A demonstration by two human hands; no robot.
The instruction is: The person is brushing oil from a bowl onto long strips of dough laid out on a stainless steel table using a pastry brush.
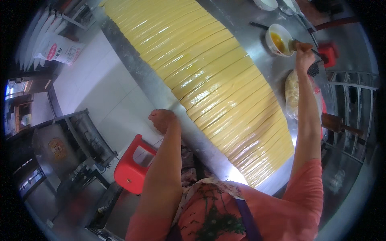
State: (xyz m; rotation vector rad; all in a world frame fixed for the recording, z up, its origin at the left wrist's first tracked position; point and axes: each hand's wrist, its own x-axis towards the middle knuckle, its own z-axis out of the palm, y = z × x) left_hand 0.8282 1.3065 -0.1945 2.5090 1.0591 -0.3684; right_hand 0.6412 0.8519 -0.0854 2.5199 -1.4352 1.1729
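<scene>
Right hand (304,56) fingers clamped on 1 brush (295,45) at 1 bowl (278,39), left hand (162,119) fisted on table edge (140,72).

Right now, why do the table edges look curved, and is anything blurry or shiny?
Head view: the fisheye lens bends the table edge toward the rim; glare sits on the steel near the dough strips; the right hand at the bowl is slightly blurred.
</scene>
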